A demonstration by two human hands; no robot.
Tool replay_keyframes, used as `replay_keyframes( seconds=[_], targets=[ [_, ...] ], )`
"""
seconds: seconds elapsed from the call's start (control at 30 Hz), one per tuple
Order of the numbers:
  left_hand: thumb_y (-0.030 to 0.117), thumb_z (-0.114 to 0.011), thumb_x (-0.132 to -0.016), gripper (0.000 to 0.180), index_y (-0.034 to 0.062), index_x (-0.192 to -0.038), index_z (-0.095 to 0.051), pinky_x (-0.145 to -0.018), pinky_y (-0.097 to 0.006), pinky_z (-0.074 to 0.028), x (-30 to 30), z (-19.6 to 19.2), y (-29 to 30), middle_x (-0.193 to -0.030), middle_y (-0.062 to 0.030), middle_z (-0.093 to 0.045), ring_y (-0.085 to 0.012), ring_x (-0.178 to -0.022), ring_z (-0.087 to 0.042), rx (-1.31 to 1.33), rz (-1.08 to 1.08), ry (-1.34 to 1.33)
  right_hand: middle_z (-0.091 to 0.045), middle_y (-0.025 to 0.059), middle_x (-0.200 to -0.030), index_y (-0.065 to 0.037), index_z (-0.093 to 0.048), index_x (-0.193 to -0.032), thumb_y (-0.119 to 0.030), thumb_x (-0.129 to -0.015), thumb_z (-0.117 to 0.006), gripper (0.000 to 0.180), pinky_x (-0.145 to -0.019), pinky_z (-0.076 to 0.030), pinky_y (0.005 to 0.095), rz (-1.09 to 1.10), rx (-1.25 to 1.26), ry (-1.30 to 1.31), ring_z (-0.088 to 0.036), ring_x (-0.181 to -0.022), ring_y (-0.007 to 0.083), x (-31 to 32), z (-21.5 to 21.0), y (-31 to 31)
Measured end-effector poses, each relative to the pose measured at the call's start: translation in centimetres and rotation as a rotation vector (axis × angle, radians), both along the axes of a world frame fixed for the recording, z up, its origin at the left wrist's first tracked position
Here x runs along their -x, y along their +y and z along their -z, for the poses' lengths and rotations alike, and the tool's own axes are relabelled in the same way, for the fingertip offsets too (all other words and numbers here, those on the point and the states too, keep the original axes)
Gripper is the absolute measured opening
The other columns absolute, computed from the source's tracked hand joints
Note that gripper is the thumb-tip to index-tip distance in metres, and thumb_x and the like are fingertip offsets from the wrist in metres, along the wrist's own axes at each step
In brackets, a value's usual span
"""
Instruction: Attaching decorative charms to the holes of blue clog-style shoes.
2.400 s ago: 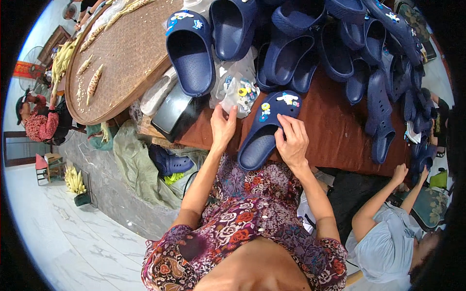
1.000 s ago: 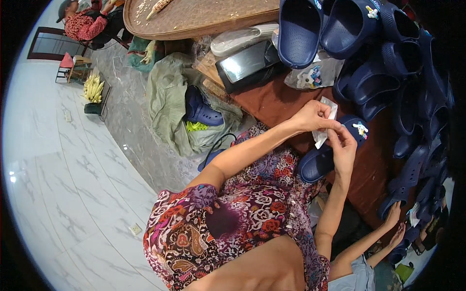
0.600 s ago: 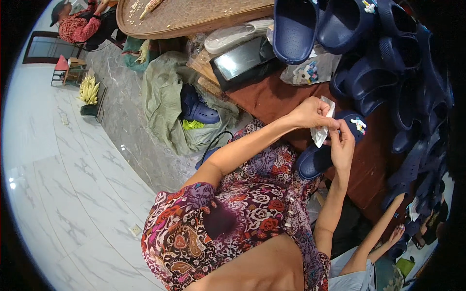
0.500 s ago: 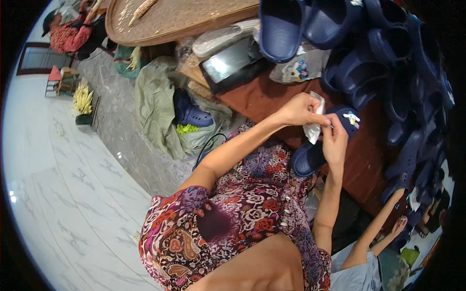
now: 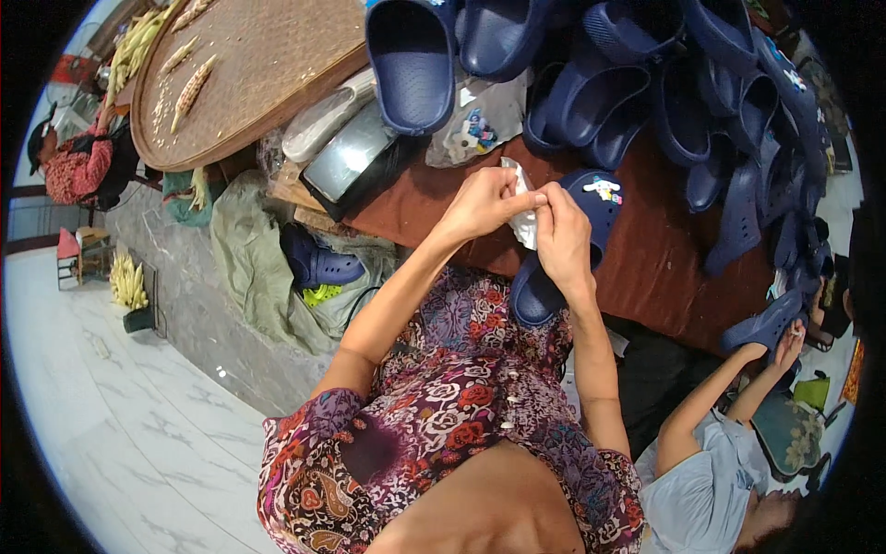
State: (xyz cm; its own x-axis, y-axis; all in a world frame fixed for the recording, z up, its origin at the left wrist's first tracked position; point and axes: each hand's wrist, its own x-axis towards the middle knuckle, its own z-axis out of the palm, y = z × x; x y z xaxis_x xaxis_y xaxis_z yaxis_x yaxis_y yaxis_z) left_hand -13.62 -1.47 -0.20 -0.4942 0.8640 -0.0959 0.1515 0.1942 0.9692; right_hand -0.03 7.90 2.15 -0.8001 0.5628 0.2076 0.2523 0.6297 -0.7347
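Note:
Over the brown cloth, my left hand [image 5: 482,205] is closed around a small white crumpled packet [image 5: 526,228]. The fingers of my right hand [image 5: 565,233] pinch at the same packet, their tips meeting those of my left. What lies between the fingertips is too small to make out. Behind and below my right hand rests a dark blue clog [image 5: 537,294], partly covered by it, with a white cartoon charm [image 5: 603,191] on its toe. Beyond my hands a clear plastic bag [image 5: 478,129] of colourful charms lies beside more blue clogs.
Many blue clogs [image 5: 628,102] are heaped at the far right on the brown cloth [image 5: 664,277]. A phone [image 5: 355,157] and a woven tray [image 5: 268,55] with corn lie at the far left. A green sack [image 5: 245,249] holds clogs. At right a co-worker holds a clog [image 5: 764,323]; another person [image 5: 78,166] is far left.
The view has swung to the right, so everything sits further left in it. My hands stay together at the white packet. At right the co-worker's hands have drawn together near a clog.

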Motion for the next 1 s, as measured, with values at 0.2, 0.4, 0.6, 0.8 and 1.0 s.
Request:
replay_keyframes(
  seconds=[0.2,0.4,0.6,0.8,1.0],
  targets=[
    [0.027,-0.057,-0.101,0.022,0.0059,-0.095,-0.059,-0.056,-0.019,-0.040,-0.7,1.1,0.1,-0.080,0.0045,-0.058,-0.0010,-0.067,-0.050,-0.142,0.039,-0.303,-0.065,0.0137,-0.076,0.000,-0.060,-0.095,-0.016,-0.097,-0.056,0.017,-0.062,-0.049,0.0335,-0.088,0.469,-0.009,-0.065,-0.066,0.0198,-0.2,-0.8,2.0],
    [0.027,-0.062,-0.098,0.021,0.0067,-0.093,-0.061,-0.060,-0.018,-0.046,-0.4,0.4,-0.2,-0.081,0.0043,-0.060,-0.0018,-0.072,-0.055,-0.161,0.080,-0.377,-0.072,0.0078,-0.088,0.002,-0.064,-0.099,-0.013,-0.090,-0.070,0.018,-0.069,-0.052,0.0261,-0.139,0.652,0.016,-0.070,-0.080,0.0119,-0.5,-0.5,1.8],
    [0.022,-0.070,-0.092,0.018,0.0041,-0.088,-0.066,-0.060,-0.021,-0.047,0.2,0.1,-0.7,-0.078,0.0010,-0.065,-0.0045,-0.069,-0.058,-0.130,0.108,-0.462,-0.072,0.0094,-0.085,0.003,-0.066,-0.099,-0.012,-0.091,-0.066,0.017,-0.068,-0.053,0.0268,-0.168,0.589,-0.007,-0.071,-0.079,0.0136,-1.1,-1.2,1.9],
    [0.020,-0.069,-0.093,0.018,0.0035,-0.087,-0.065,-0.064,-0.022,-0.048,0.3,-0.4,-0.7,-0.080,0.0009,-0.065,-0.0046,-0.071,-0.058,-0.148,0.126,-0.472,-0.069,0.0126,-0.073,0.002,-0.067,-0.098,-0.016,-0.093,-0.061,0.019,-0.060,-0.050,0.0300,-0.154,0.493,-0.041,-0.067,-0.067,0.0136,-1.1,-1.2,2.2],
    [0.020,-0.066,-0.093,0.022,0.0007,-0.086,-0.061,-0.062,-0.026,-0.045,0.0,-0.5,-1.4,-0.075,-0.0037,-0.063,-0.0072,-0.068,-0.054,-0.070,0.098,-0.119,-0.069,0.0120,-0.074,-0.001,-0.066,-0.089,-0.020,-0.086,-0.066,0.019,-0.061,-0.053,0.0332,-0.054,0.389,-0.098,-0.069,-0.066,0.0218,-0.7,-1.6,1.1]
  ],
)
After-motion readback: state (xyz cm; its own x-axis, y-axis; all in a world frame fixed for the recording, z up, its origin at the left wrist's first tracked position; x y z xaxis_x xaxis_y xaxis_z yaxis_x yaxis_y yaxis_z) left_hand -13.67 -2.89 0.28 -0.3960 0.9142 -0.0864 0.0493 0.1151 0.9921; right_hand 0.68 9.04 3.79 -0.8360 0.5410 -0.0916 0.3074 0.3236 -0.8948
